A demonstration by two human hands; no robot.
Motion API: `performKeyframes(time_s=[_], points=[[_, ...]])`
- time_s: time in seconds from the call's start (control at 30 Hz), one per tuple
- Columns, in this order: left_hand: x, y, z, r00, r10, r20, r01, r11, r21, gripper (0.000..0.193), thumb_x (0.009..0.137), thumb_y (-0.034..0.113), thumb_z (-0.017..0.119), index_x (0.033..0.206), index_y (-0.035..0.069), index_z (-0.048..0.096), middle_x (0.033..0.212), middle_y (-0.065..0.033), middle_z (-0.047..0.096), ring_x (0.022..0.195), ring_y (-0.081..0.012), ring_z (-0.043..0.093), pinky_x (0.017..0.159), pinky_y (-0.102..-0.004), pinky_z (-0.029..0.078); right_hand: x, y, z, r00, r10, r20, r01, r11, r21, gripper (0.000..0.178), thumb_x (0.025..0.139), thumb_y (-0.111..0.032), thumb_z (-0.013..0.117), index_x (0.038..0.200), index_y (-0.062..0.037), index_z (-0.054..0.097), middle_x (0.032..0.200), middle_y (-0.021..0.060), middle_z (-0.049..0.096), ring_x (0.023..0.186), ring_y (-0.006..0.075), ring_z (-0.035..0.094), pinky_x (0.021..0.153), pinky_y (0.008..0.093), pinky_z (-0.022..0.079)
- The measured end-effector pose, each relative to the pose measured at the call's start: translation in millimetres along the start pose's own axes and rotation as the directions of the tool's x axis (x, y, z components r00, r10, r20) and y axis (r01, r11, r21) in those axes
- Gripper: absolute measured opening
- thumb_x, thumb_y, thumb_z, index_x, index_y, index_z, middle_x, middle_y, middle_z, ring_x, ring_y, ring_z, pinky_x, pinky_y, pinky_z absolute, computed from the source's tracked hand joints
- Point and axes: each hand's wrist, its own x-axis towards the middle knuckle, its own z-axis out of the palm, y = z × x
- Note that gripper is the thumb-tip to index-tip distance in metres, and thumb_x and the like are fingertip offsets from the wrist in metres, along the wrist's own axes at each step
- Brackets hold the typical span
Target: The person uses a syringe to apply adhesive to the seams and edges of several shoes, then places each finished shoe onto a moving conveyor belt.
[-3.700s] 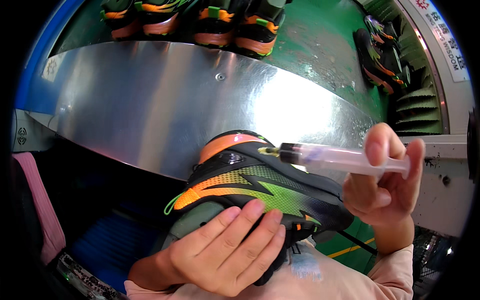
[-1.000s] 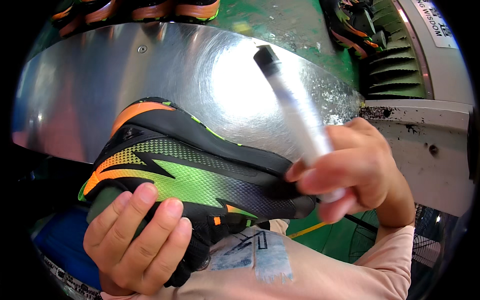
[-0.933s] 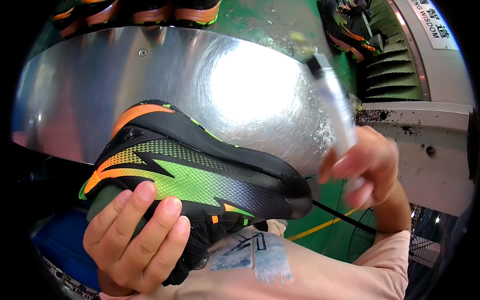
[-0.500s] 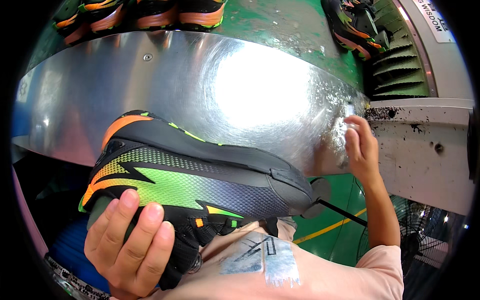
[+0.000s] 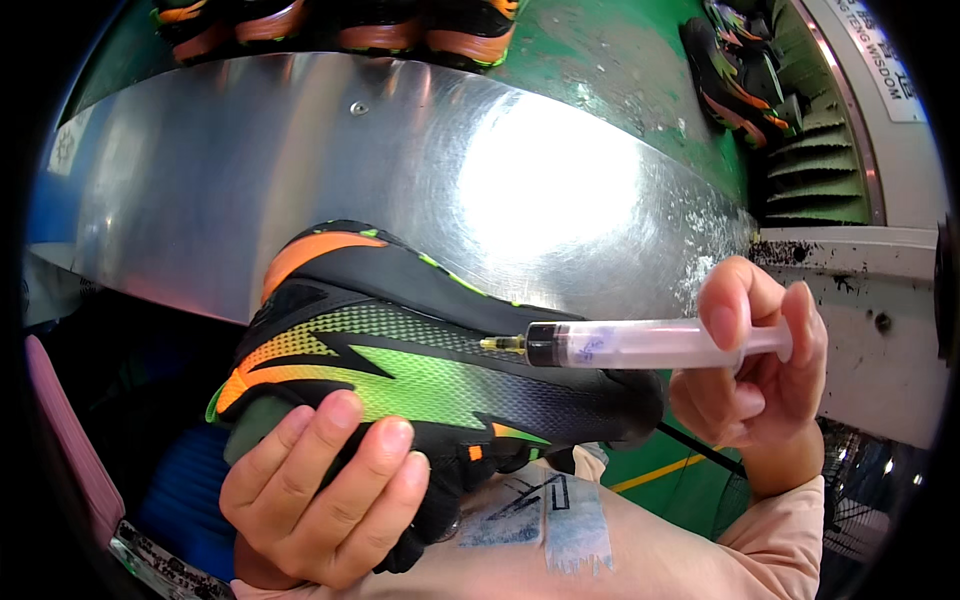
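A black sneaker (image 5: pixel 430 385) with green and orange patterning lies on its side in the air, sole edge toward the metal table. My left hand (image 5: pixel 325 490) is closed around its upper near the heel, where a dark green form shows in the opening. A clear plastic syringe (image 5: pixel 640 343) with a dark front end and a yellowish needle tip is held level in my right hand (image 5: pixel 755 360), fingers about the barrel's rear and the plunger. The tip points left and appears over the shoe's side near the sole seam; whether it touches, I cannot tell.
A shiny metal table (image 5: pixel 210 180) curves across the view. Beyond it, several similar shoes (image 5: pixel 470 35) stand on a green surface (image 5: pixel 590 60). More shoes (image 5: pixel 735 80) sit at the far right beside a dark slatted curtain (image 5: pixel 815 150) in a white machine frame (image 5: pixel 870 330).
My right hand was at the table's right end; now it has come nearer with the syringe in it. The shoe appears slightly further right, still in my left hand.
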Motion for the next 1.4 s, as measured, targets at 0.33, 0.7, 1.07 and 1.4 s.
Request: performKeyframes(time_s=[0.33,0.7,1.07,1.4], points=[[-3.7,-3.9,2.6,0.999,0.034,-0.022,-0.035,0.999,-0.022,0.014,0.088,0.01,0.057,0.1,0.007,0.063,0.103,-0.0114,0.069,0.099,-0.0371,0.066,0.085,-0.0431,0.054,8.0,-6.3,-0.9,0.993,0.117,-0.014,-0.117,0.967,-0.227,0.055,0.098,-0.048,0.041,0.115,0.0039,0.049,0.059,-0.0025,0.042,0.047,0.0034,0.029,0.043,0.019,0.022],[3.4,-5.8,-1.7,0.995,0.097,0.009,-0.097,0.995,0.001,0.017,0.091,0.01,0.052,0.102,0.001,0.061,0.103,-0.0175,0.068,0.1,-0.0386,0.066,0.083,-0.0444,0.054,-44.4,-32.5,31.7,0.945,0.038,-0.326,-0.193,0.867,-0.459,0.06,0.088,-0.052,0.058,0.099,0.006,0.062,0.075,0.0083,0.064,0.053,0.0047,0.049,0.049,0.0195,0.033],[22.6,4.0,-12.7,0.998,0.028,0.051,-0.033,0.996,0.086,0.024,0.092,0.016,0.051,0.106,-0.003,0.057,0.104,-0.0198,0.067,0.101,-0.041,0.065,0.081,-0.0468,0.055,-87.3,-30.3,-4.4,0.986,-0.015,-0.165,-0.063,0.888,-0.455,0.053,0.092,-0.045,0.056,0.101,0.0073,0.06,0.079,0.0108,0.066,0.052,0.0057,0.051,0.048,0.0198,0.04],[57.8,0.0,-30.7,0.95,0.025,0.311,-0.062,0.992,0.109,0.034,0.087,0.011,0.054,0.117,-0.005,0.055,0.117,-0.0252,0.061,0.11,-0.0422,0.06,0.086,-0.0472,0.052,-116.5,11.6,-56.5,0.982,-0.09,-0.167,0.071,0.991,-0.115,0.058,0.092,-0.051,0.051,0.106,0.005,0.053,0.078,0.0057,0.056,0.052,0.0032,0.039,0.046,0.0195,0.031]])
